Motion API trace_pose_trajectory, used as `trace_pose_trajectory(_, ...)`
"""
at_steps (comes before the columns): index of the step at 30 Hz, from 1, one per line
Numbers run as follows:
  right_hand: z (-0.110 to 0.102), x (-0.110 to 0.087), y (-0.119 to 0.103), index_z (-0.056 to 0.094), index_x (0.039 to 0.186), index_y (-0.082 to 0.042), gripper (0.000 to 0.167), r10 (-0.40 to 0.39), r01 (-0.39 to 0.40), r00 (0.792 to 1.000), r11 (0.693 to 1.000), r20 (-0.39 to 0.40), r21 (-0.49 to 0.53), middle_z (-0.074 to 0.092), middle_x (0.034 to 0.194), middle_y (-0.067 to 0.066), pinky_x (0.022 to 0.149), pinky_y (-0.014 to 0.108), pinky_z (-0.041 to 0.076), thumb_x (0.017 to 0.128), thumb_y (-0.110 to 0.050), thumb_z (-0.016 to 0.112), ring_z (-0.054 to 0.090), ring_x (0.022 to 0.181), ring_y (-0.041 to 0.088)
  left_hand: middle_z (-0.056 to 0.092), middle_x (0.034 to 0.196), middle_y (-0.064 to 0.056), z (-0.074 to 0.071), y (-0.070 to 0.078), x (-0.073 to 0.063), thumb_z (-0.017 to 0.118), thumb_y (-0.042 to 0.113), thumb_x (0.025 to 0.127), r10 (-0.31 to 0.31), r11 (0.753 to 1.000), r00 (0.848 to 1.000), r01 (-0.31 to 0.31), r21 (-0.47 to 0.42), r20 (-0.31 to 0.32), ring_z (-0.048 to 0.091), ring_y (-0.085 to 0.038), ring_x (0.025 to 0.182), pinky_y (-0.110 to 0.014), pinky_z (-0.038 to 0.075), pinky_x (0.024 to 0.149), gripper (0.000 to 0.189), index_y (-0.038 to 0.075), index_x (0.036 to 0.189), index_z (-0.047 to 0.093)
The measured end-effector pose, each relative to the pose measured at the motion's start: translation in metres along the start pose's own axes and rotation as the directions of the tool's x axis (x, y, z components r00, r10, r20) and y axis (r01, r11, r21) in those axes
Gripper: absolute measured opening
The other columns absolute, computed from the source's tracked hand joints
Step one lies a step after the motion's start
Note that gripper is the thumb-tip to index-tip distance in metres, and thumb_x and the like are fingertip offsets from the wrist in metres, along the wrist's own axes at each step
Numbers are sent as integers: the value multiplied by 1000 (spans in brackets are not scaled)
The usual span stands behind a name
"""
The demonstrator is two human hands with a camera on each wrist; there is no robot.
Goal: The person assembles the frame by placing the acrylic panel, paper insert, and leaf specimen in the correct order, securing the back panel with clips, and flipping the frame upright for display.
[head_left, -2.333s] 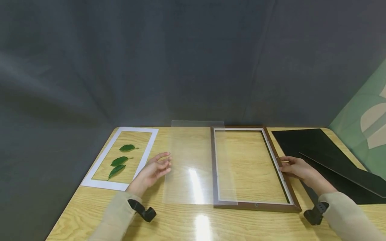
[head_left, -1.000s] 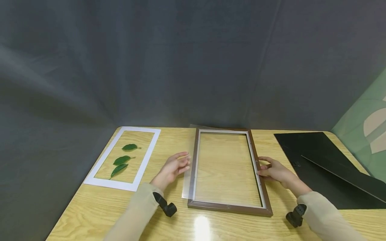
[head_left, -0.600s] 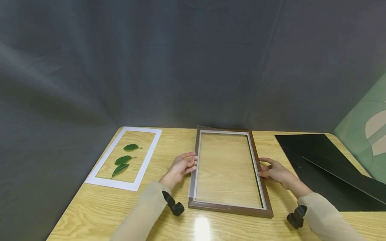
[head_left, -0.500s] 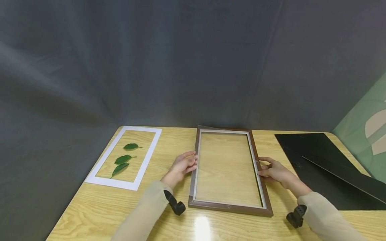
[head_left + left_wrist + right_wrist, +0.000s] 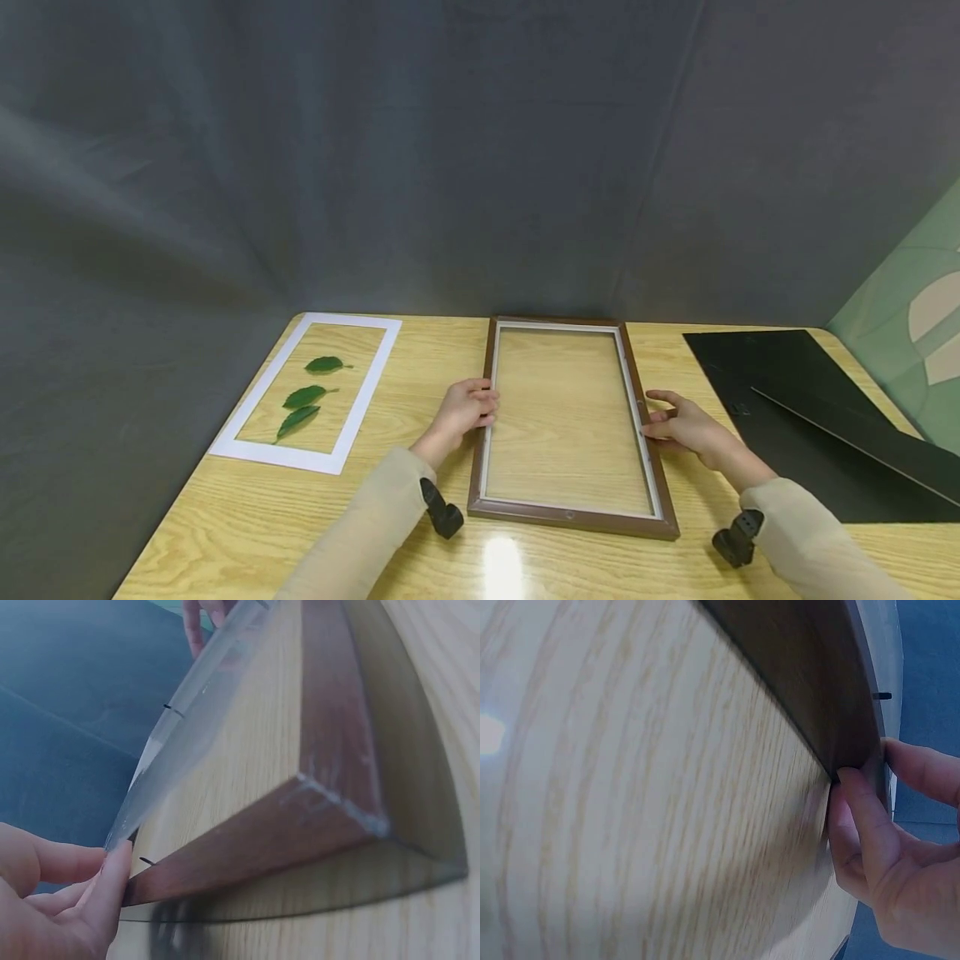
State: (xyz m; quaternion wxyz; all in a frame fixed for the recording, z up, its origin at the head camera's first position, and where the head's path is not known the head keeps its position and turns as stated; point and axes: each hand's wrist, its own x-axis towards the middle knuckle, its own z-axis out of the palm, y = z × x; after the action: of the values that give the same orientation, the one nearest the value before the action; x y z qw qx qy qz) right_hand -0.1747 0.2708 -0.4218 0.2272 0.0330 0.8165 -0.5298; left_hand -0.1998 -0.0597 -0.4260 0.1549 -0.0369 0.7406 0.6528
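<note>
A brown picture frame (image 5: 570, 521) with a pale inner lip lies in the middle of the wooden table. Over its opening is a clear plastic sheet (image 5: 199, 724), hard to make out in the head view and translucent in the left wrist view. At the frame's left side, my left hand (image 5: 463, 412) pinches the sheet's edge between thumb and fingers, close against the frame. My right hand (image 5: 688, 427) grips the opposite side, thumb and fingertips around the brown edge, as the right wrist view shows. Small dark tabs (image 5: 883, 696) stick out along the frame.
To the left lies a white mat (image 5: 277, 456), with green leaves (image 5: 303, 396) inside its opening. On the right, a black backing board (image 5: 757, 358) has a raised flap (image 5: 862, 425). A dark curtain (image 5: 480, 158) hangs behind the table (image 5: 420, 350).
The clear sheet has moved right and down, from overlapping the frame's left side to within its outline. My left hand followed it rightward. Earlier, the right hand and frame shifted left in view.
</note>
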Motion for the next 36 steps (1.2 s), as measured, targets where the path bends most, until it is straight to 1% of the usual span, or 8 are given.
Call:
trace_pose_trajectory(3,0,0,0,6,147,12,77,-1,1,1000,1000,2,6,45,97,6,71,21,56,92,-2,58,57,79,4,58,124,-27,1,-1,1,51,-6,92,27,999,1000,-27,38,7,63,-25,97,-20,57,70,45,-12,136,41)
trace_pose_trajectory(7,1,0,0,8,147,12,76,-4,4,1000,1000,-10,10,45,96,4,70,20,55,91,-2,59,56,78,4,59,118,-29,2,-2,2,52,-8,90,53,997,999,-52,56,-5,62,-21,86,-23,57,69,45,-14,134,43)
trace_pose_trajectory(11,3,1,0,12,147,12,74,-11,11,1000,1000,-28,-4,46,95,4,70,20,55,91,-2,59,55,78,4,58,112,-28,4,-2,1,52,-10,88,68,996,997,-66,67,-28,57,-15,78,-22,56,65,45,-14,132,45)
trace_pose_trajectory(14,3,1,1,13,147,12,74,-10,10,999,1000,-37,-7,46,96,5,70,20,55,91,-2,59,55,78,4,60,107,-27,3,0,-2,53,-10,88,79,992,996,-75,105,-35,56,-14,74,-21,55,63,44,-15,132,46)
trace_pose_trajectory(19,4,2,0,14,147,11,74,-7,6,999,1000,-44,-8,47,97,6,70,21,56,90,-2,60,55,79,4,62,99,-18,0,-2,-5,55,-6,90,52,988,998,-46,150,-38,56,-11,68,-20,56,61,43,-10,133,49)
trace_pose_trajectory(23,4,1,-1,14,147,11,74,-7,7,999,1000,-47,-5,48,97,5,69,20,56,90,-1,60,55,78,4,54,93,-9,-2,-4,-5,58,-4,89,34,989,999,-29,144,-27,54,-10,66,-19,57,60,45,-7,134,49)
trace_pose_trajectory(29,5,1,-3,15,147,11,74,-1,2,999,1000,-47,12,49,96,5,68,20,56,89,0,60,56,77,3,45,95,-7,-4,-6,-4,62,-2,88,8,990,1000,-5,141,-27,57,-12,73,-22,59,63,48,-3,135,51)
trace_pose_trajectory(36,5,1,-1,16,147,10,73,-1,1,999,1000,-53,15,50,98,6,69,20,56,90,-1,60,57,77,2,39,82,1,-5,-5,-4,63,-1,87,7,989,1000,-4,145,-22,56,-10,71,-22,59,61,49,-2,135,51)
